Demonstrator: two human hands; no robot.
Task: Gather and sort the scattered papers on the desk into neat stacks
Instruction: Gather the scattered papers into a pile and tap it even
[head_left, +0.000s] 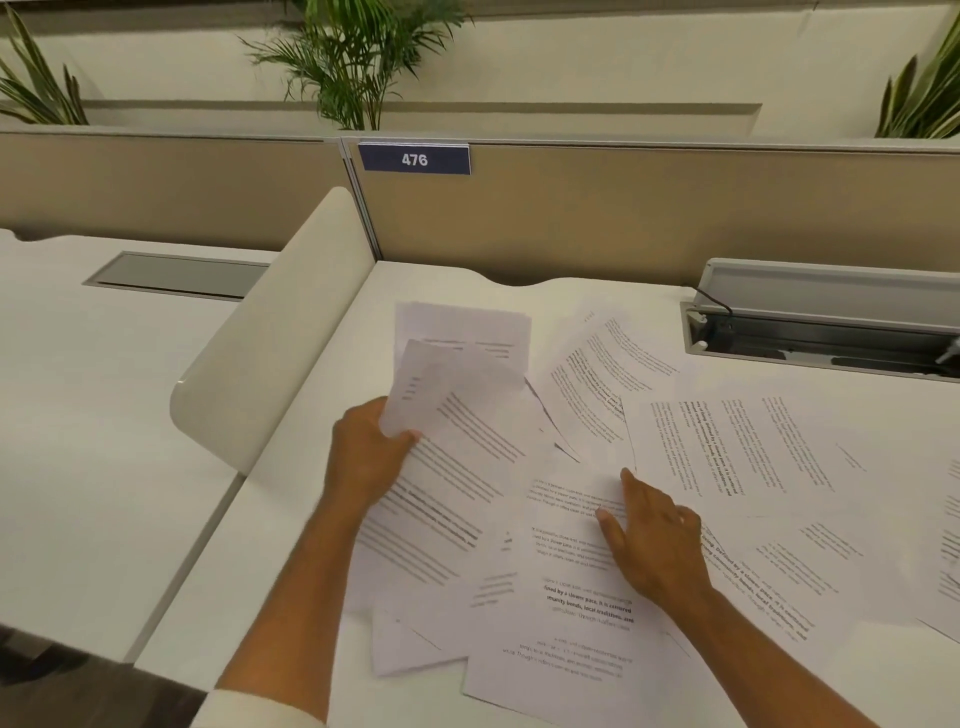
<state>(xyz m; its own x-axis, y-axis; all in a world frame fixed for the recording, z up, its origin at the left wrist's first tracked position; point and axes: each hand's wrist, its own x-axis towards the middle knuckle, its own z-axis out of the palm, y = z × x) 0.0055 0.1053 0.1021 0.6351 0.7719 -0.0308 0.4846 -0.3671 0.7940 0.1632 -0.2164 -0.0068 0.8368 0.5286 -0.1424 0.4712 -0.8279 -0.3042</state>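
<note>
Item: scattered papers (571, 613), overlapping loosely on the desk (291, 561). Right hand (654, 545) flat and open on a central sheet, gripping nothing. Left of it, left hand (371, 452) closed on a small gathered sheaf (457, 395). Step: gathering, early; next, slide the pressed sheet free. Beyond, partition plate (414, 159) reads "476"; printed text is mostly blurred.

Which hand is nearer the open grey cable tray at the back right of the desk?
Right. The right hand lies flat on papers below the grey cable tray; the left hand grips sheets farther left.
</note>
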